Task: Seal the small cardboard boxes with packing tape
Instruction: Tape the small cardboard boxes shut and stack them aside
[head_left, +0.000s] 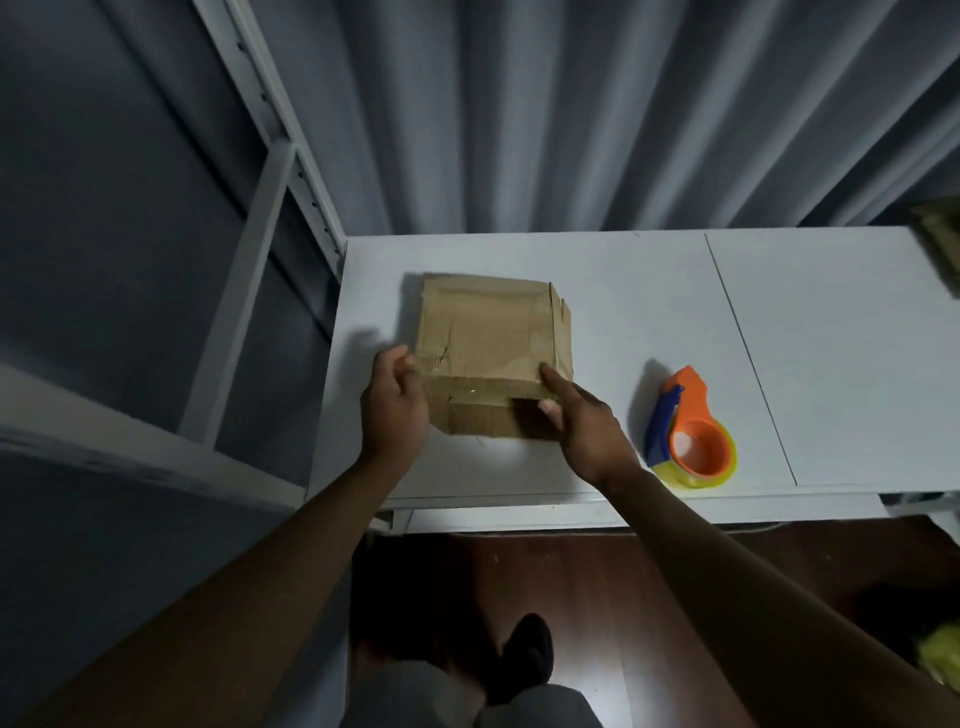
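A small brown cardboard box (491, 343) lies on the white table (649, 291), its top flaps folded down. My left hand (395, 405) sits at the box's near left corner with fingers loosely curled, touching the edge; whether it grips is unclear. My right hand (582, 421) is at the near right corner, index finger stretched onto the top edge and thumb against the front face. An orange and blue tape dispenser (688, 431) with a yellowish roll rests on the table to the right of the box, apart from both hands.
A white metal shelf frame (270, 218) stands left of the table. Grey curtains hang behind. Another cardboard object (940, 244) shows at the far right edge. Below the table are a wooden floor and my shoe (524, 654).
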